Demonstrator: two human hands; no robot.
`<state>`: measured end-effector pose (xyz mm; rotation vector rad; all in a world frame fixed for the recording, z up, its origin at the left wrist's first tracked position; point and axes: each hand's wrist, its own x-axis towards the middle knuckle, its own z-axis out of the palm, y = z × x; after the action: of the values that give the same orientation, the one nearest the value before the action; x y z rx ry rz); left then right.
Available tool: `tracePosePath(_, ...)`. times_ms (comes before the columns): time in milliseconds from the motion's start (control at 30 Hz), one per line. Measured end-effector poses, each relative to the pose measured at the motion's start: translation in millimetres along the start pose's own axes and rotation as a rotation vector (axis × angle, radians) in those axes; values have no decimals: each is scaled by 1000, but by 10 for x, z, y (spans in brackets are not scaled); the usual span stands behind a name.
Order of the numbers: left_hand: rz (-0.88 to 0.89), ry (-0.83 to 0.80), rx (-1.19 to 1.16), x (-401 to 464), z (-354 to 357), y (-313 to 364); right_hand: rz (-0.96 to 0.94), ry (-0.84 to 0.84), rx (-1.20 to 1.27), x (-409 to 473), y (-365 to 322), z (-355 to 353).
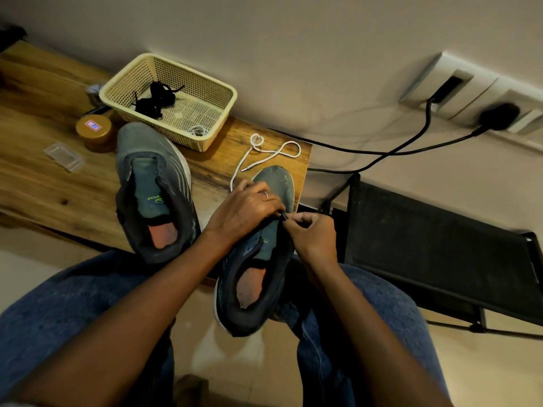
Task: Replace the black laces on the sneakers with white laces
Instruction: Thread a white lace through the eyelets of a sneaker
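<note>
Two grey-green sneakers without laces are in view. The left sneaker [152, 189] lies on the wooden table [44, 171]. The right sneaker [258, 259] sits at the table's edge, its heel over my lap. My left hand [246, 210] grips this shoe's upper near the eyelets. My right hand [311, 236] pinches a lace tip at an eyelet. A white lace [264, 155] trails from under my left hand and loops on the table beyond the toe. Black laces [155, 98] lie in a cream basket [226, 95].
Another white lace [197, 131] lies in the basket's near corner. A gold-lidded jar [94, 133] and a clear plastic lid [63, 156] sit left of the shoes. Black cables [382, 154] run to wall sockets. A black metal rack [440, 248] stands to the right.
</note>
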<state>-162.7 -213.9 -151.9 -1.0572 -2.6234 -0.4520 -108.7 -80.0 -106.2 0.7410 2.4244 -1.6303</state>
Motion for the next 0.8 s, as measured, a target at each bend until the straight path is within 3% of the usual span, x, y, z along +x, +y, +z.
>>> tracePosePath(333,-389,-36,72,5,-260,239,10,69,46,-1,8,4)
tracePosePath(433,-424,-70,123,16,-223,317,0,69,53,-12,3,11)
tracePosePath(800,-411,59,31,-14,-71,252,-8,58,65,8,74,57)
